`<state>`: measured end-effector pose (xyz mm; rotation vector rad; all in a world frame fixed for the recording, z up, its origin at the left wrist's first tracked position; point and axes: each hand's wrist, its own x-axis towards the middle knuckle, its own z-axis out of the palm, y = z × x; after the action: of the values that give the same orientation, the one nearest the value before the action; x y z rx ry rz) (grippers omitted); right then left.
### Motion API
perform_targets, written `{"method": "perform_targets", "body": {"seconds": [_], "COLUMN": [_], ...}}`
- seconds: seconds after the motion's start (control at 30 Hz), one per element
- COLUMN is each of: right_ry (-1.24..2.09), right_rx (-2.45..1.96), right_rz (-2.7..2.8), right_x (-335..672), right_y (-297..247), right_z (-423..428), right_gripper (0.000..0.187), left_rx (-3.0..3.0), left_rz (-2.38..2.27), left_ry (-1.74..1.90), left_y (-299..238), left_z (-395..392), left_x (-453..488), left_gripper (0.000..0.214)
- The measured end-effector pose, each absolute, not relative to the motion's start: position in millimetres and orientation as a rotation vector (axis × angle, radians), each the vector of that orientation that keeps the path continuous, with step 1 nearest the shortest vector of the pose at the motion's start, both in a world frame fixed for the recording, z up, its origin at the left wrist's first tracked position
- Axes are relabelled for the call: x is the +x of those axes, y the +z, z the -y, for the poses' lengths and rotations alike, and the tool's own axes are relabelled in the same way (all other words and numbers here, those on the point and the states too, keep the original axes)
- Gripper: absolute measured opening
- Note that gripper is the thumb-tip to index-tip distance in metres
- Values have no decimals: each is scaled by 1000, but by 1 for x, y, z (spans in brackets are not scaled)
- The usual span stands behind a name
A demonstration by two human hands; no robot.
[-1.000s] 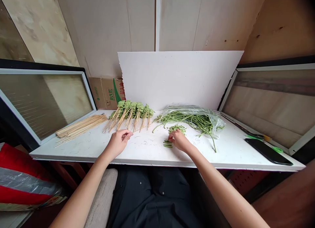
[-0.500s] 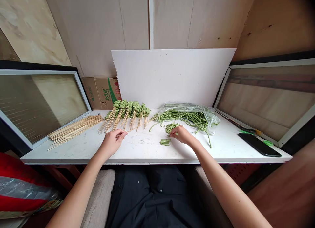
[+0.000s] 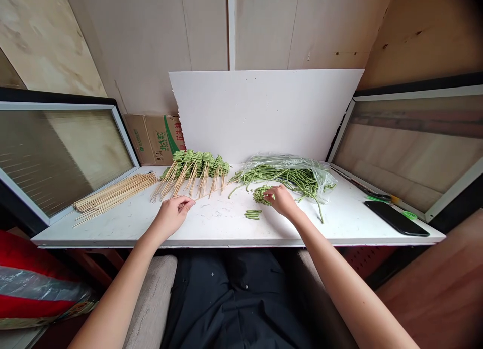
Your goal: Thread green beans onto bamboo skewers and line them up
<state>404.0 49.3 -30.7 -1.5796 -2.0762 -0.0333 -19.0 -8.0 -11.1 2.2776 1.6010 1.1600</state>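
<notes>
My left hand point(image 3: 174, 215) is closed in a pinch on a thin bamboo skewer point(image 3: 204, 195), which slants up and to the right over the white tabletop. At the pile of cut green bean pieces point(image 3: 260, 194), my right hand point(image 3: 281, 200) reaches in with its fingers curved and slightly apart; the fingertips partly hide the pile's right side. Just in front lies a short row of bean pieces point(image 3: 252, 214), side by side. Behind my left hand are several skewers threaded with bean pieces point(image 3: 192, 163), their bare sticks pointing toward me.
Loose bamboo skewers point(image 3: 113, 195) are heaped at the left. Long whole beans point(image 3: 298, 178) spill from a clear plastic bag point(image 3: 320, 170) behind my right hand. A black phone point(image 3: 396, 218) lies at the right. A white board point(image 3: 264, 117) and a cardboard box point(image 3: 154, 140) stand at the back.
My right hand has moved slightly away from me, from beside the row of bean pieces to the pile. The left hand stays in place with the skewer. The view has tilted slightly.
</notes>
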Motion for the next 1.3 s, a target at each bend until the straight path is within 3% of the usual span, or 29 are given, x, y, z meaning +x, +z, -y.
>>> {"method": "perform_targets", "body": {"seconds": [0.13,0.33,0.47,1.3], "right_ry": [184,967,1212,1331], "right_rx": [-1478,-1032,-727,-617], "right_rz": [1896,1451,1306,1188], "right_x": [398,379,365,349], "right_y": [-27,1,18,27], "right_z": [-48,-29,-11,8], "right_gripper": [23,47,41,40], "left_rx": [2317,2380,2387,2398], "left_rz": [-1564,-1421,-1334,-1253], "left_ry": [1196,1383,1521,1548], "left_y": [-8,0,3,6], "left_z": [11,21,29,38], "left_x": [-16,-5,3,11], "left_gripper": [32,27,26,25]}}
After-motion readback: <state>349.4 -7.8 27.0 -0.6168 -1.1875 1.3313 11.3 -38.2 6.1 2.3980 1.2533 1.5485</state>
